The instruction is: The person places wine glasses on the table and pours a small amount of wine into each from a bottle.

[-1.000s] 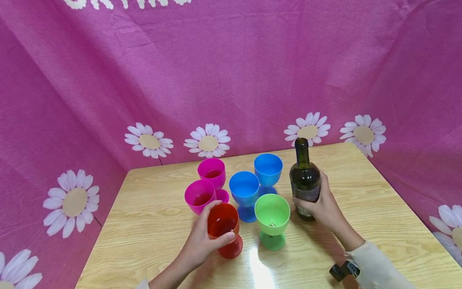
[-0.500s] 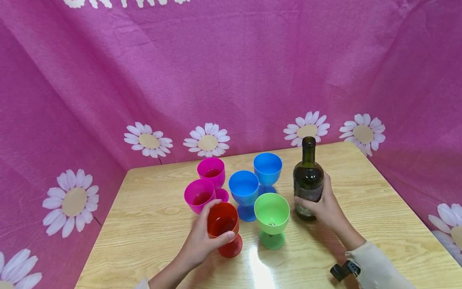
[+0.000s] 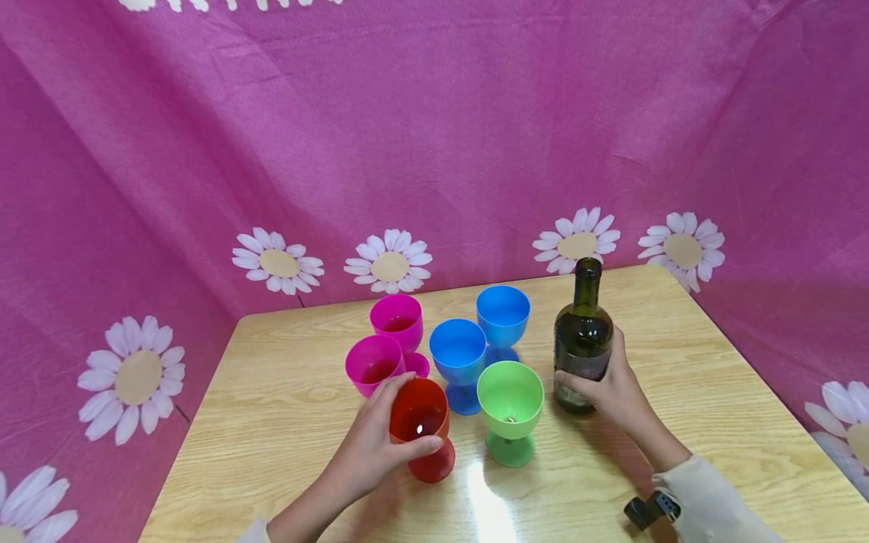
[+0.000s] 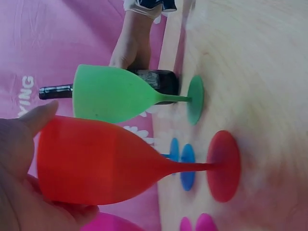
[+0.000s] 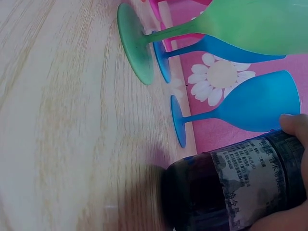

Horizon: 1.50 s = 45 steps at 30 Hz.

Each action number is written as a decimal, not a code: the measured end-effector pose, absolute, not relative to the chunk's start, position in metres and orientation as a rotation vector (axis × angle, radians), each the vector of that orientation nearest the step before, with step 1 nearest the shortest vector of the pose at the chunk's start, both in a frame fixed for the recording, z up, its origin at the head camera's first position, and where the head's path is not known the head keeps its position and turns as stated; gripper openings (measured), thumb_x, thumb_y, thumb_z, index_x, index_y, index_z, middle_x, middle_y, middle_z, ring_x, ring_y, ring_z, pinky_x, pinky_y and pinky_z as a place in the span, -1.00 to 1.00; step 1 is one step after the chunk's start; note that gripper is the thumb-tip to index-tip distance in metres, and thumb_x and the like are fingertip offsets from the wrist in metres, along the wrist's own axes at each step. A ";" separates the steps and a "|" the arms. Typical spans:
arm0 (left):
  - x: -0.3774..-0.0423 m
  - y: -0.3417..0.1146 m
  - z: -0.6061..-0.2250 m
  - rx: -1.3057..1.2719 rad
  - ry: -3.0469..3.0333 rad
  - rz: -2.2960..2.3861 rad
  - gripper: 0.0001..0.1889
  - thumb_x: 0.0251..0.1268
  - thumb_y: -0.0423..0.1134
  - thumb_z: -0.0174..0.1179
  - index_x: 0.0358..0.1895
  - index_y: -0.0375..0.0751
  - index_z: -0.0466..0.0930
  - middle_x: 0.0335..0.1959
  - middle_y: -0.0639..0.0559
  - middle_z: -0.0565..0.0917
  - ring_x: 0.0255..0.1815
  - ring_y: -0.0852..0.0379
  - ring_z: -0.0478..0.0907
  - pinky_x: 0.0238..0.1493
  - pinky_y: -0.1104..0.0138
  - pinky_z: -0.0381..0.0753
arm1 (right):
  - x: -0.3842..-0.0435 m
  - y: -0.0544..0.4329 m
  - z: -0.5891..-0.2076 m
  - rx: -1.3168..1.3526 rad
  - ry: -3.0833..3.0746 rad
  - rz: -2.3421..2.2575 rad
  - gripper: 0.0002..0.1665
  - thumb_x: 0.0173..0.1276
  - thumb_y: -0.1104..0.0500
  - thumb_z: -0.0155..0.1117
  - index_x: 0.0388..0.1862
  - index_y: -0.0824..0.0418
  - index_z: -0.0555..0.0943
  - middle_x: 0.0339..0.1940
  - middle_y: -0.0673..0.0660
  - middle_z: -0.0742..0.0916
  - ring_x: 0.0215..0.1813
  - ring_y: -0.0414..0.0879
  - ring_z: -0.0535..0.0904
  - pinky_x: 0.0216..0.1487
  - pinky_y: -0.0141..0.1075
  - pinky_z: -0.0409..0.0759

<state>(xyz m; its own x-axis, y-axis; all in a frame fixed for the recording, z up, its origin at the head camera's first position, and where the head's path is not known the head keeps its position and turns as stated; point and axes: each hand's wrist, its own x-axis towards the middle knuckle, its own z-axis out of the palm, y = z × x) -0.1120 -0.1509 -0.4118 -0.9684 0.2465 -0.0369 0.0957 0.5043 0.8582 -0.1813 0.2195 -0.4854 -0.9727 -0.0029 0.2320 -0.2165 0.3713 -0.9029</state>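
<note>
My left hand (image 3: 373,441) grips the bowl of a red goblet (image 3: 431,434) near its rim, thumb on the near side and fingers on the far side. Dark red liquid shows inside, and the goblet's foot (image 4: 224,166) stands on the table. On the right, my right hand (image 3: 614,385) holds a dark green wine bottle (image 3: 582,339) around its labelled body; it is upright and uncapped. In the right wrist view the bottle's base is right at the tabletop. A green goblet (image 3: 511,400) stands between the red goblet and the bottle.
Two blue goblets (image 3: 458,351) stand behind the red and green ones. To their left are two magenta goblets (image 3: 375,360) with red liquid in them. The wooden table (image 3: 271,422) ends at a pink curtain (image 3: 434,136) with daisies.
The bottle in my right hand has shifted a little to the right, away from the green goblet. My left hand keeps its grip on the red goblet.
</note>
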 end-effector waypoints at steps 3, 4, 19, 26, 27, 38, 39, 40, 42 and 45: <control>-0.109 -0.149 -0.404 0.340 2.675 1.302 0.02 0.02 0.11 0.60 0.54 -0.05 0.25 0.40 -0.03 0.42 0.39 -0.15 0.41 -0.01 0.00 0.76 | -0.181 0.220 -0.485 0.198 -2.444 1.650 0.37 0.20 0.22 0.60 0.67 0.08 -0.21 0.43 0.38 0.41 0.37 0.25 0.35 0.40 0.31 0.22; -0.108 -0.149 -0.401 0.358 2.707 1.236 0.04 0.02 0.13 0.59 0.56 -0.07 0.24 0.43 -0.04 0.40 0.40 -0.15 0.40 0.01 -0.01 0.76 | -0.181 0.220 -0.485 0.198 -2.446 1.651 0.36 0.21 0.22 0.60 0.67 0.09 -0.20 0.43 0.38 0.40 0.37 0.25 0.35 0.40 0.30 0.21; -0.140 -0.140 -0.357 0.569 2.804 0.997 0.04 0.08 0.12 0.55 0.61 -0.05 0.20 0.54 -0.02 0.34 0.53 -0.10 0.30 0.11 -0.08 0.70 | -0.180 0.220 -0.483 0.208 -2.444 1.656 0.37 0.19 0.26 0.60 0.68 0.03 -0.19 0.43 0.38 0.43 0.38 0.29 0.37 0.39 0.30 0.24; -0.177 -0.128 -0.353 0.525 2.742 1.116 0.05 0.06 0.05 0.59 0.60 -0.11 0.20 0.53 -0.07 0.35 0.51 -0.16 0.33 0.14 -0.10 0.68 | -0.181 0.220 -0.482 0.196 -2.464 1.647 0.38 0.20 0.23 0.60 0.69 0.03 -0.21 0.44 0.38 0.42 0.38 0.30 0.37 0.40 0.32 0.23; -0.181 -0.126 -0.353 0.521 2.726 1.125 0.06 0.05 0.04 0.59 0.60 -0.11 0.19 0.53 -0.06 0.35 0.51 -0.16 0.34 0.14 -0.09 0.69 | -0.181 0.220 -0.482 0.194 -2.470 1.642 0.38 0.21 0.22 0.60 0.69 0.03 -0.22 0.44 0.38 0.42 0.39 0.30 0.37 0.41 0.32 0.23; -0.211 -0.110 -0.358 0.518 2.548 1.122 0.13 0.07 -0.01 0.59 0.65 -0.08 0.05 0.59 -0.05 0.27 0.57 -0.19 0.24 0.26 -0.12 0.60 | -0.183 0.221 -0.484 0.192 -2.494 1.631 0.38 0.23 0.18 0.59 0.69 0.06 -0.24 0.46 0.41 0.39 0.39 0.37 0.35 0.40 0.40 0.20; -0.212 -0.108 -0.359 0.515 2.543 1.109 0.13 0.08 -0.01 0.59 0.66 -0.08 0.04 0.60 -0.04 0.27 0.57 -0.18 0.24 0.26 -0.12 0.60 | -0.184 0.221 -0.484 0.191 -2.495 1.633 0.38 0.23 0.19 0.59 0.68 0.06 -0.24 0.46 0.41 0.39 0.40 0.37 0.34 0.40 0.40 0.20; -0.213 -0.107 -0.360 0.515 2.543 1.095 0.13 0.08 -0.02 0.59 0.66 -0.08 0.04 0.60 -0.05 0.26 0.56 -0.18 0.25 0.26 -0.11 0.60 | -0.184 0.221 -0.484 0.189 -2.497 1.634 0.38 0.23 0.19 0.59 0.68 0.06 -0.24 0.46 0.41 0.39 0.40 0.36 0.34 0.41 0.40 0.20; -0.214 -0.104 -0.360 0.524 2.549 1.072 0.13 0.08 -0.06 0.59 0.66 -0.10 0.04 0.60 -0.07 0.26 0.56 -0.19 0.26 0.27 -0.12 0.59 | -0.183 0.220 -0.484 0.187 -2.500 1.627 0.37 0.22 0.19 0.59 0.68 0.07 -0.23 0.46 0.41 0.39 0.40 0.36 0.35 0.41 0.40 0.20; -0.215 -0.101 -0.358 0.534 2.555 1.036 0.12 0.08 -0.10 0.60 0.65 -0.13 0.05 0.59 -0.11 0.26 0.56 -0.20 0.25 0.30 -0.13 0.56 | -0.182 0.220 -0.483 0.181 -2.505 1.619 0.36 0.22 0.19 0.60 0.67 0.07 -0.21 0.45 0.40 0.40 0.40 0.35 0.36 0.41 0.37 0.22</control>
<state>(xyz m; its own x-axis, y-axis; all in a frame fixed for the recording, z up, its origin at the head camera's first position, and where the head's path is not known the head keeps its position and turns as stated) -0.2151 -0.1011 -0.3581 -0.8745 0.4574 -0.1613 0.2159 0.6649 0.7150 -0.1823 0.2198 -0.4832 -0.9809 -0.0177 0.1937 -0.1839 0.4091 -0.8938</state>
